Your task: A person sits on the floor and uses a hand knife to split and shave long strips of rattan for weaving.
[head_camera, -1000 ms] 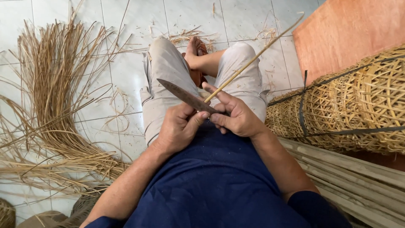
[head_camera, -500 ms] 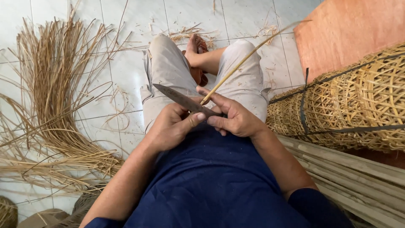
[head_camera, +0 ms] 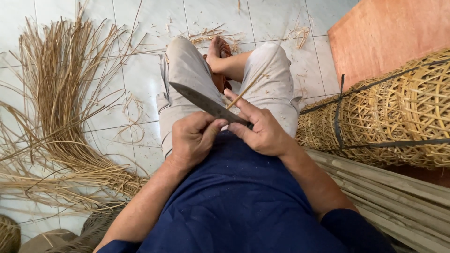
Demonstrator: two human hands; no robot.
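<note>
Loose cane strands [head_camera: 56, 117] fan over the white tiled floor [head_camera: 140, 79]. Over the lap, the left hand [head_camera: 194, 140] has its fingers clamped on the knife [head_camera: 206, 104]; the right hand [head_camera: 262, 131] pinches a thin strip [head_camera: 246, 88] against the blade. Woven baskets [head_camera: 393, 117] lie rightmost.

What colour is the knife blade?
Dark grey metal, the knife blade shows best in the head view, above the left hand.
</note>
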